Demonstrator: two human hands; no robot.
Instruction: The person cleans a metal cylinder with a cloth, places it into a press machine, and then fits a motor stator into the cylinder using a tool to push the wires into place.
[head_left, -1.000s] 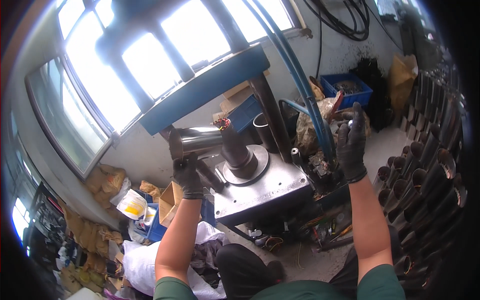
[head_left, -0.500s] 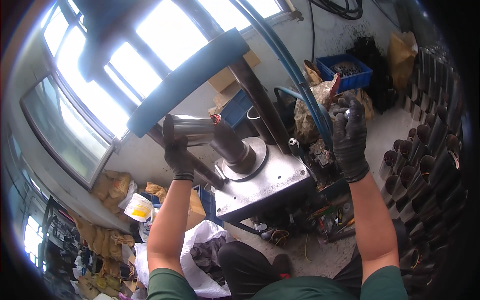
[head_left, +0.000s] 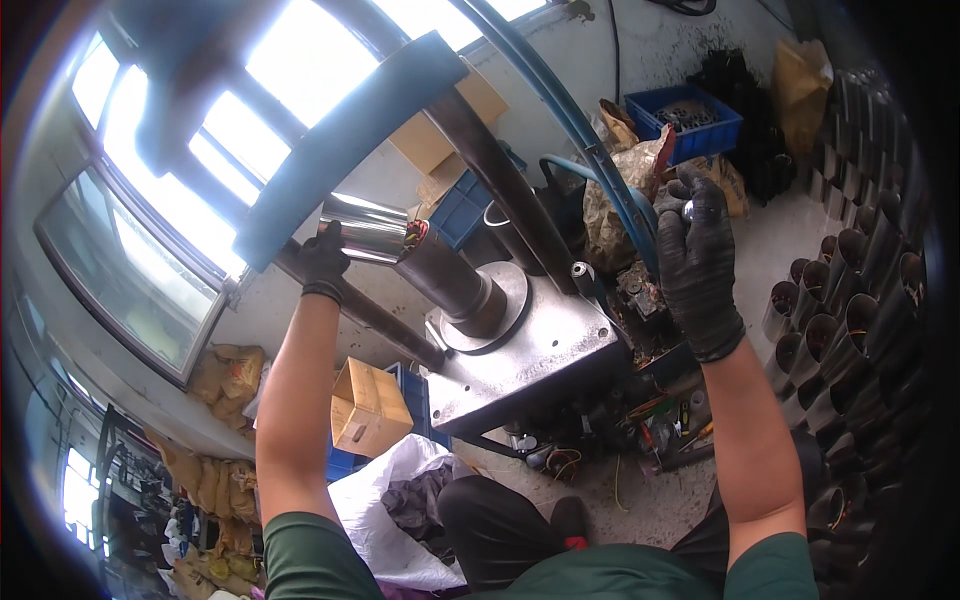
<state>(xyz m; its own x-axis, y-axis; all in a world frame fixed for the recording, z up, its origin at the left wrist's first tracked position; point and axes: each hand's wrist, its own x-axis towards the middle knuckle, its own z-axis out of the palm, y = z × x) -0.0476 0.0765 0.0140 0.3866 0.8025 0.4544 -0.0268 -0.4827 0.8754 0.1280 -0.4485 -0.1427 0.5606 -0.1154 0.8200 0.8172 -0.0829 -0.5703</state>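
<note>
Steel cylinder (head_left: 362, 228) in L hand (head_left: 322, 262), at top of dark post (head_left: 445, 288)

L hand, black-gloved, is out front at the cylinder's far-L end; its grip is closed on that end. Cylinder is shiny, lies tilted, R end a bit lower, w/ red & yellow wires visible inside that end. That end is right at the post's upper end; can't tell if the two touch.

R hand (head_left: 700, 262), also gloved, is up & well apart from the cylinder, fingers bent. Small shiny bit (head_left: 689, 210) shows nr its fingertips; can't tell if this grip is clenched on it or just loosely round it.

Post stands on a round disc (head_left: 520, 308) on the metal table (head_left: 482, 400). Blue beam (head_left: 350, 145) crosses above, beyond L hand, w/ dark column (head_left: 495, 175) running down to table's rear. Open pipe (head_left: 517, 242) is just beside that column, behind the post. Blue hoses (head_left: 572, 112) run down btwn column & R hand.

Far R: rows of dark tubes (head_left: 845, 290) on the floor. Behind R hand: blue crate (head_left: 728, 137) of small dark parts, plus paper bag (head_left: 800, 95). L of table: open carton (head_left: 372, 408); nr the person's knee, white sack (head_left: 362, 510) w/ dark stuff in it.
</note>
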